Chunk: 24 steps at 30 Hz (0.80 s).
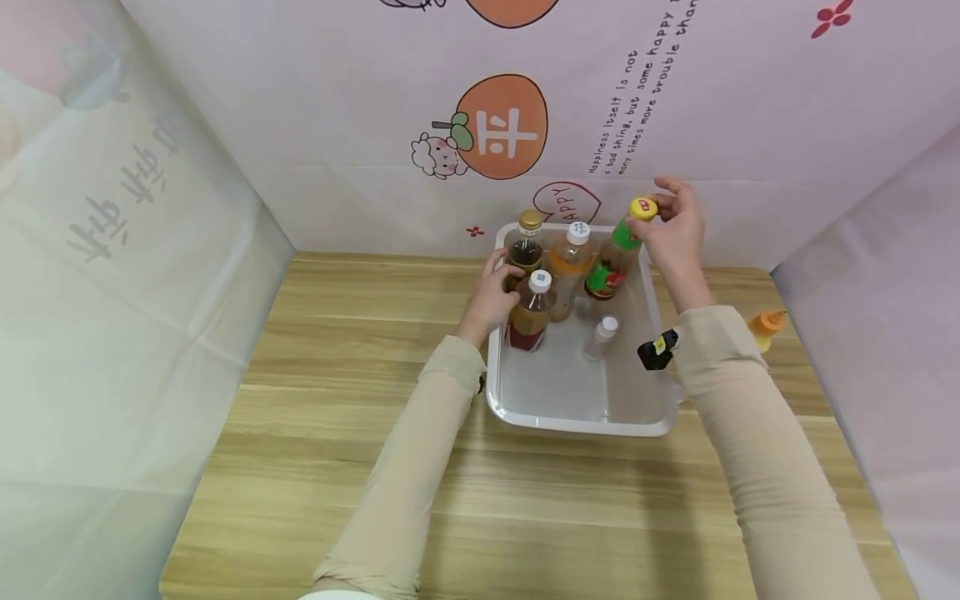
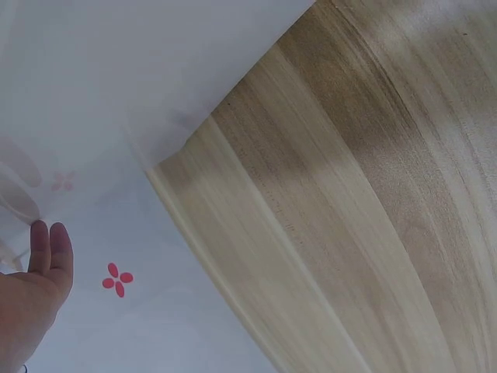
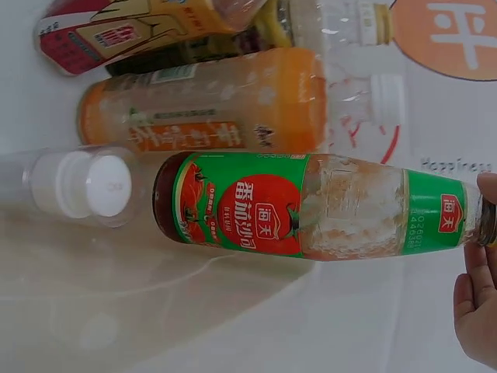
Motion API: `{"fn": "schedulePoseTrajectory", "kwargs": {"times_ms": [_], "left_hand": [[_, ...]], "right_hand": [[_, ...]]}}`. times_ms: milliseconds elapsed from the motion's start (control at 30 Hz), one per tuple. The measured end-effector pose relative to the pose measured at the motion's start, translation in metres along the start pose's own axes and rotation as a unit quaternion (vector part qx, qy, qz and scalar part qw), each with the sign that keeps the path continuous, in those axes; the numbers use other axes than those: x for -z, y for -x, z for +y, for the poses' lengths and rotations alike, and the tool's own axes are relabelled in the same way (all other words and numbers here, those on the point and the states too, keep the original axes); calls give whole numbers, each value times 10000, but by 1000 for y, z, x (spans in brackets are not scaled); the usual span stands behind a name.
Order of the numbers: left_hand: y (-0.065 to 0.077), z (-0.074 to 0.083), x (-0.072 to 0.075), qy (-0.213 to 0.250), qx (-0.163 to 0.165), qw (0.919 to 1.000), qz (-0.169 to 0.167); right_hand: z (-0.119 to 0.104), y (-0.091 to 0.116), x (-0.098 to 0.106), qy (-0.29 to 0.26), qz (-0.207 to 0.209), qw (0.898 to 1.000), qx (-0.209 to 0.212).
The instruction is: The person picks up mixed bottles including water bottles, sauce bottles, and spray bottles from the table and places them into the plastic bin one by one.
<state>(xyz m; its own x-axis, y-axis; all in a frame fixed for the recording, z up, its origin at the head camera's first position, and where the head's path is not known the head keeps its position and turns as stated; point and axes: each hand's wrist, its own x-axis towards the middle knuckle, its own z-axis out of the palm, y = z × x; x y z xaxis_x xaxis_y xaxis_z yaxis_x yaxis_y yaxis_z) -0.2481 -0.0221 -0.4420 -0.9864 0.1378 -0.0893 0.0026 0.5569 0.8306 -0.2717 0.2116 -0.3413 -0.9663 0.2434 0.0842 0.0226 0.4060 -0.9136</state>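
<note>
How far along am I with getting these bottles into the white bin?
Apparently done: the gold-capped bottle, orange-labelled bottle, red-labelled bottle and small clear bottle are in the bin. In hand: the right grip holds the green-labelled bottle near its top, its base inside the bin. Possibly left: the orange-topped bottle outside, partly hidden by your sleeve.

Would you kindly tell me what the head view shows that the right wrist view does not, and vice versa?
Only the head view shows the left hand at the bin's left side, the wooden table, and the orange-topped bottle outside the bin.

Only the right wrist view shows the green bottle's label large enough to make out its characters.

Both show the right hand holding the green bottle by its top, plus the orange-banded bottle and the small clear bottle.
</note>
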Motion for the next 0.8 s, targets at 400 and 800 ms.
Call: {"fn": "schedulePoseTrajectory", "kwargs": {"times_ms": [400, 800], "left_hand": [[-1, -1, 0, 71, 26, 10000, -9], [0, -1, 1, 73, -16, 10000, -20]], "right_hand": [[29, -10, -10, 394, -61, 9989, -246], [50, -8, -23, 425, -37, 9984, -371]]}}
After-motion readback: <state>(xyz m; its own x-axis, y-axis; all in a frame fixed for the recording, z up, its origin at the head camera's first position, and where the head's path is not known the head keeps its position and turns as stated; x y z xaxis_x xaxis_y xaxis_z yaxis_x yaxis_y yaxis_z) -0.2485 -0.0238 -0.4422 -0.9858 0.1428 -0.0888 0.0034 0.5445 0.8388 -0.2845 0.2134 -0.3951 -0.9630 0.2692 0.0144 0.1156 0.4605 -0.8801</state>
